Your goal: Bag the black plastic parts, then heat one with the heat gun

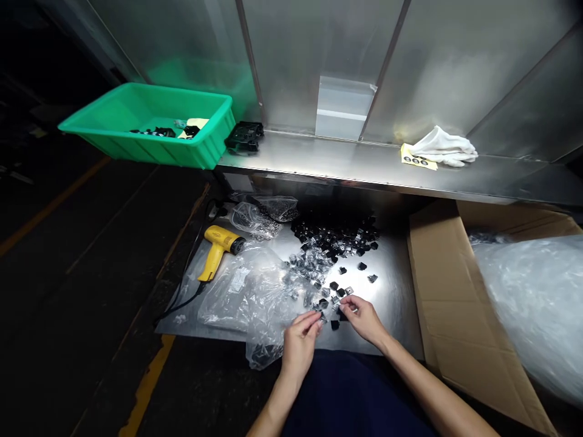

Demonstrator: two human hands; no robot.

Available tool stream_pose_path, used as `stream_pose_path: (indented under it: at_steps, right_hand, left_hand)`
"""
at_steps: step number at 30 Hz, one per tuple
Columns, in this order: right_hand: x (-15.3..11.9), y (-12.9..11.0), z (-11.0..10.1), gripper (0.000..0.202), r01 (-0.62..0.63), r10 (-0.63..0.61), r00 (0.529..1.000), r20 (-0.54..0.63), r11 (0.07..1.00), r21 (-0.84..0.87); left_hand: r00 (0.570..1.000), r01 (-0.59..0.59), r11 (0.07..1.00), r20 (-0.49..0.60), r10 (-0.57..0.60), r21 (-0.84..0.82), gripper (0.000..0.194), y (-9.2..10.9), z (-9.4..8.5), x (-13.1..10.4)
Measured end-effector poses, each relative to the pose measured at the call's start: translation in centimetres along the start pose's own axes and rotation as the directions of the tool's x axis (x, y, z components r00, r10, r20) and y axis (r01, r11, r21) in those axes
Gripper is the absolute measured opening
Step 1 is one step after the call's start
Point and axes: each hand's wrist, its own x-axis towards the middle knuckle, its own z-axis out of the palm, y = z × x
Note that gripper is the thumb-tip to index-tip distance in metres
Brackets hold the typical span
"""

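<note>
My left hand (300, 337) is closed in a pinch on a small black plastic part (323, 316) at the front of the metal shelf (392, 303). To its right, my right hand (363, 318) also pinches, its fingertips at a small silver metal piece (336, 300). Around both hands lie loose black parts, among them one black part (335, 325) close to the front edge. Beyond the fingertips a pile of clear and silver pieces (312, 264) merges into a heap of black parts (337, 237).
Left of the parts are a yellow heat gun (218, 247) with its cord and clear plastic bags (246, 285). A cardboard box (446, 291) with a plastic liner borders the right side. Above, a ledge (310, 155) bears a green bin (164, 149) and white gloves (444, 147).
</note>
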Motion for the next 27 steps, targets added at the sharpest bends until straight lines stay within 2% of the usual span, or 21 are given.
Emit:
stream_pose_path:
  at_steps: [2,4,7,9,11,13,15,17,19,21,24,27]
  right_hand:
    - [0.8,-0.2,-0.1,0.022,0.043,-0.043,0.999,-0.003,0.994,-0.1]
    - [2.0,-0.4,0.3,0.022,0.076,-0.086,0.996,-0.033,0.973,-0.217]
    - [4.2,-0.6,1.5,0.023,0.11,-0.117,0.993,-0.001,0.933,-0.342]
    - [5.5,-0.7,2.3,0.025,0.081,-0.072,0.997,0.041,0.943,-0.324]
    - [6.3,-0.7,2.8,0.017,0.017,-0.005,0.999,0.053,0.971,-0.237]
    - [6.5,-0.5,2.9,0.011,-0.037,0.043,0.998,0.048,0.99,-0.134]
    - [6.3,-0.1,2.5,0.016,-0.072,0.076,0.996,0.054,0.996,-0.058]
    - [5.6,0.1,1.9,0.021,-0.117,0.116,0.99,0.08,0.993,0.011]
    - [4.7,-0.1,1.2,0.024,-0.156,0.144,0.983,0.115,0.982,0.107]
    - [3.4,-0.8,0.4,0.026,-0.168,0.131,0.978,0.16,0.954,0.248]
    - [1.4,-2.4,-1.0,0.027,-0.104,0.014,0.974,0.224,0.914,0.392]
    - [0.1,-3.6,-2.4,0.024,-0.043,-0.077,0.955,0.286,0.919,0.391]
  left_hand:
    - [0.987,-0.16,0.965,0.025,0.158,0.206,0.023,0.3,0.9,0.5]
    - [0.962,-0.27,0.894,0.068,0.263,0.357,0.025,0.9,1.6,0.9]
    - [0.938,-0.34,0.834,0.092,0.334,0.434,0.03,1.9,1.9,0.8]
    - [0.941,-0.331,0.843,0.087,0.326,0.424,0.034,2.2,1.8,0.4]
    - [0.969,-0.247,0.903,0.08,0.234,0.351,0.036,2.1,1.6,-0.1]
    - [0.997,-0.055,0.976,0.069,0.041,0.213,0.033,1.6,1.5,-0.3]
    - [0.978,0.196,0.981,0.068,-0.196,0.009,0.034,1.1,1.6,0.0]
    - [0.93,0.368,0.908,0.074,-0.361,-0.2,0.039,0.7,2.1,0.7]
    - [0.906,0.414,0.846,0.064,-0.418,-0.337,0.043,0.7,2.8,1.6]
    - [0.895,0.432,0.811,0.077,-0.44,-0.394,0.047,1.0,3.3,2.5]
    - [0.859,0.506,0.737,0.191,-0.475,-0.448,0.053,2.0,3.7,3.3]
    - [0.854,0.52,0.701,0.31,-0.418,-0.488,0.044,2.9,3.6,3.4]
